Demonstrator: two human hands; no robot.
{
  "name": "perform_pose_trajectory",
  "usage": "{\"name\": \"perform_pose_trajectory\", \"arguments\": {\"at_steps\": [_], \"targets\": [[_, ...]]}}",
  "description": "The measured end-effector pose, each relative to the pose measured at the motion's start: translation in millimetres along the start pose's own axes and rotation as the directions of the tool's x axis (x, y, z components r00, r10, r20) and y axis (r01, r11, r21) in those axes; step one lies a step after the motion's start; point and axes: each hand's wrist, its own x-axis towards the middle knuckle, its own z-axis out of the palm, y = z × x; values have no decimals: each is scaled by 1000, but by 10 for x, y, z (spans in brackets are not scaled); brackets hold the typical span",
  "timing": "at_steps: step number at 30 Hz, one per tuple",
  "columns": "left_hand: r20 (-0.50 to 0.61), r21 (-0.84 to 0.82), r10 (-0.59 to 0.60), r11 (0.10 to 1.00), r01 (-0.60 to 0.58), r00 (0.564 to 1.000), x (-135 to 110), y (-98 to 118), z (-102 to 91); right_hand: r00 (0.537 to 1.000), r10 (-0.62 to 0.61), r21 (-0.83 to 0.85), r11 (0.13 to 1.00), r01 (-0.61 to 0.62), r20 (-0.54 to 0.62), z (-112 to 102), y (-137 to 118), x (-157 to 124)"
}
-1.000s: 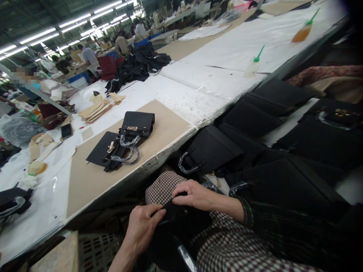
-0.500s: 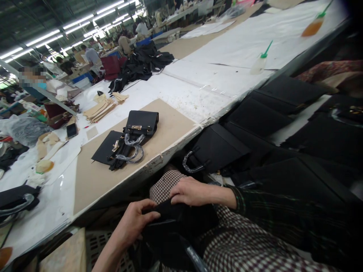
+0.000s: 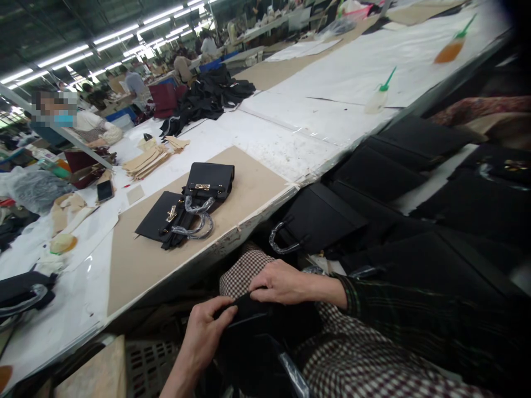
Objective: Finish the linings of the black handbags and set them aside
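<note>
A black handbag [image 3: 261, 348] lies on the lap over a checkered cloth [image 3: 348, 359], its plastic-wrapped handle [image 3: 293, 373] hanging at the lower side. My left hand [image 3: 209, 326] pinches the bag's upper edge between thumb and fingers. Close by on the same edge, my right hand [image 3: 276, 282] is closed with its fingers curled over the black material. Part of the bag is dark, and its far side is hidden. On the table, two black handbags with gold clasps, one at the back [image 3: 209, 179] and one in front [image 3: 160, 218], rest on a brown board [image 3: 253, 188].
Black bags [image 3: 319, 215] are piled right of my lap. Two glue bottles, one clear [image 3: 376, 100] and one orange [image 3: 450, 50], stand along the table edge. Tan pieces [image 3: 145, 162], a phone [image 3: 105, 191] and black material [image 3: 211, 94] lie farther off. A masked person [image 3: 89, 127] is across the table.
My left hand has moved slightly right and up along the bag's edge, nearer my right hand. The right hand has barely moved. The person across the table has shifted right.
</note>
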Motion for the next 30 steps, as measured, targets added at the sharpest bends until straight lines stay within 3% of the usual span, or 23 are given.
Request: {"name": "perform_pose_trajectory", "arguments": {"at_steps": [4,6,8,11,14,16,20,24,28,30], "targets": [[-60,-109,-122,987,115,991,-38,-20,65,1000,6,25,1000,-6,-4,-28,-2,2],[-36,-153,-146,978,139,989,-64,11,60,996,-29,69,997,23,87,-113,-33,23],[9,-149,-129,980,129,992,-84,73,36,961,-116,168,983,75,250,-204,-86,67],[37,-26,-54,998,55,998,-97,200,5,897,-220,162,972,169,383,-260,-183,171],[5,139,21,990,-21,1000,-111,298,22,901,-255,-5,962,275,352,-218,-223,269],[-28,156,26,988,-21,999,-129,322,56,888,-288,27,954,299,359,-196,-188,291],[-57,68,-33,997,37,998,-163,303,122,852,-297,222,950,219,431,-259,-11,205],[-40,54,2,999,1,999,-173,292,139,823,-283,324,937,128,493,-423,168,44],[-39,-13,-8,1000,8,999,-173,307,142,730,-294,458,889,-29,617,-559,243,8],[-57,-43,-1,999,-2,998,-155,327,153,703,-311,454,891,-20,640,-552,207,76]]}}
